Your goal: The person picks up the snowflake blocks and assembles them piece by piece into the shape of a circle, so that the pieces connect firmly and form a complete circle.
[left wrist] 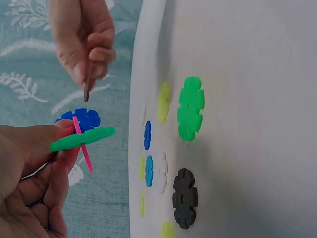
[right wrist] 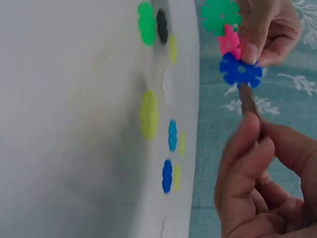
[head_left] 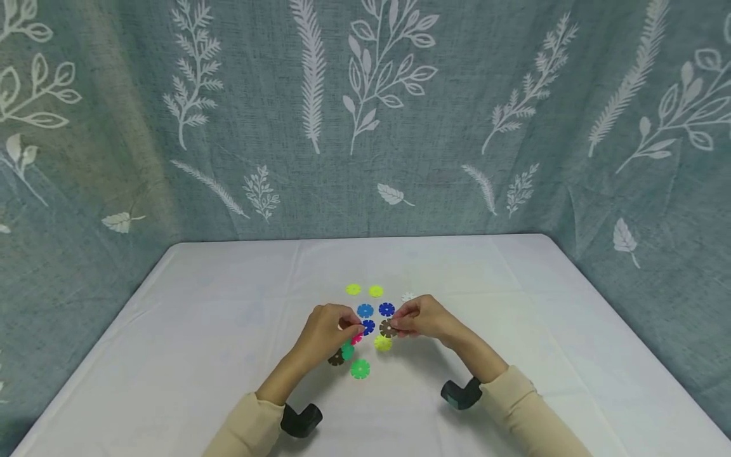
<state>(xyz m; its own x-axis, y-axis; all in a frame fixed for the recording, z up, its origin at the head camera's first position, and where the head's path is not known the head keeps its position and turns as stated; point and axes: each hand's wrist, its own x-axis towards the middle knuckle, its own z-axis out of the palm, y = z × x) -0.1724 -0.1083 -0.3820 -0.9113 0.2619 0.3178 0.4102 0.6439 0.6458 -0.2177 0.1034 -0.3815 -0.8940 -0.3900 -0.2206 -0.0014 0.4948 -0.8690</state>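
My left hand (head_left: pixel 328 333) pinches a joined chain of notched plastic flower discs. In the right wrist view the chain runs from a green disc (right wrist: pixel 220 16) through a pink disc (right wrist: pixel 229 42) to a blue disc (right wrist: pixel 241 69) at the fingertips. My right hand (head_left: pixel 425 317) pinches a brown notched disc (head_left: pixel 388 328) between thumb and fingers. That brown disc faces the blue one, with a small gap between them in the head view. Both hands hover above the table.
Loose discs lie on the white-covered table (head_left: pixel 228 330): a green disc (head_left: pixel 360 369), a dark brown disc (head_left: pixel 336 358), a light blue disc (head_left: pixel 365 310), a dark blue disc (head_left: pixel 386 309), several yellow ones and white ones. Behind hangs a leaf-patterned curtain (head_left: pixel 251 114).
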